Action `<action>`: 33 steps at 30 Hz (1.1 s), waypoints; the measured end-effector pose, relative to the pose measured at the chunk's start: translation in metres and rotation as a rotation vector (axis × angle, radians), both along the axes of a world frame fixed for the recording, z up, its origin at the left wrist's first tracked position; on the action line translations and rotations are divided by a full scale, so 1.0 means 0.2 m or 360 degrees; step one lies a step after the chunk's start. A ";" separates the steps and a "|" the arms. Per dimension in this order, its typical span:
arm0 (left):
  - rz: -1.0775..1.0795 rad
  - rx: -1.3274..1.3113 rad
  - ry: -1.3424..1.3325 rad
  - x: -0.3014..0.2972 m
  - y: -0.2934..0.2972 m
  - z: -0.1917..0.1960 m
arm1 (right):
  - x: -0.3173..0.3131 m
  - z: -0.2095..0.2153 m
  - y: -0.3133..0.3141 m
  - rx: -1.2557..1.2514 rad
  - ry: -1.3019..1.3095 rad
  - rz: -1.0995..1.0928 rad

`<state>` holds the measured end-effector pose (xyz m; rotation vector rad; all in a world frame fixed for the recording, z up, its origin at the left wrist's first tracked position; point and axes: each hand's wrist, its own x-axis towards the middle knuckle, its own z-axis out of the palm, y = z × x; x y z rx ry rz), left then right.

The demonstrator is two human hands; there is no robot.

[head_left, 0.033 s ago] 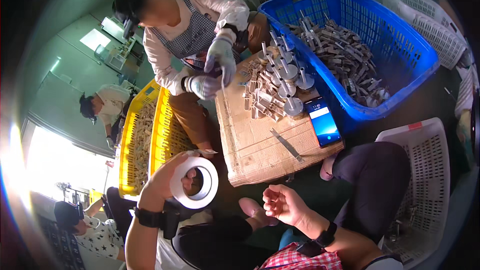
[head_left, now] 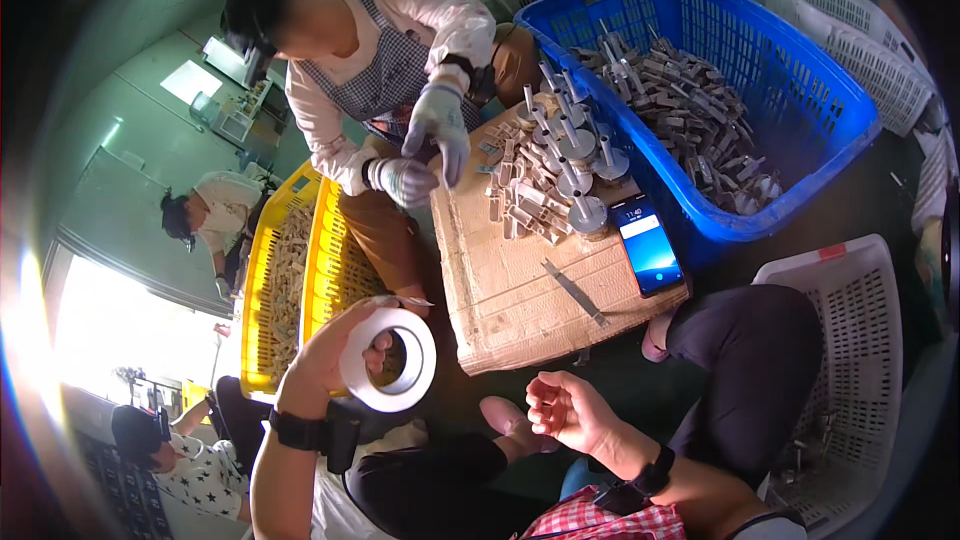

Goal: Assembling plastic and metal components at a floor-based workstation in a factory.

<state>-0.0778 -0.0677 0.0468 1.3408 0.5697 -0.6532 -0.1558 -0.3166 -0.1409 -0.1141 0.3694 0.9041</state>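
Observation:
My left hand (head_left: 332,340) is closed around a roll of white tape (head_left: 428,365), with fingertips showing through its core. The tape's loose end sticks out above the roll. To the right, my right hand (head_left: 572,410) hangs in the air before the box's near edge, its fingers curled in; whether anything is between them cannot be made out. In front stands a cardboard box (head_left: 500,310) used as a table. On it lie a grey strip (head_left: 575,292), a phone (head_left: 648,245) with its screen lit, a heap of small metal parts (head_left: 525,190) and several discs with upright rods (head_left: 577,145).
Across the box a co-worker (head_left: 370,70) works with gloved hands over its far left corner. A blue basket (head_left: 800,100) of metal parts stands right, a yellow crate (head_left: 320,260) of parts left, a white basket (head_left: 860,340) beside my knee. Other people are at the left.
The co-worker's gloved hands have shifted slightly by the box corner. My own hands and the tape roll are almost where they were.

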 end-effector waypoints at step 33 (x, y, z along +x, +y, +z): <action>-0.0251 0.0630 -0.1284 -0.25 -0.14 -0.47 | 0.08 0.04 0.16 -0.1439 -0.1460 -0.0214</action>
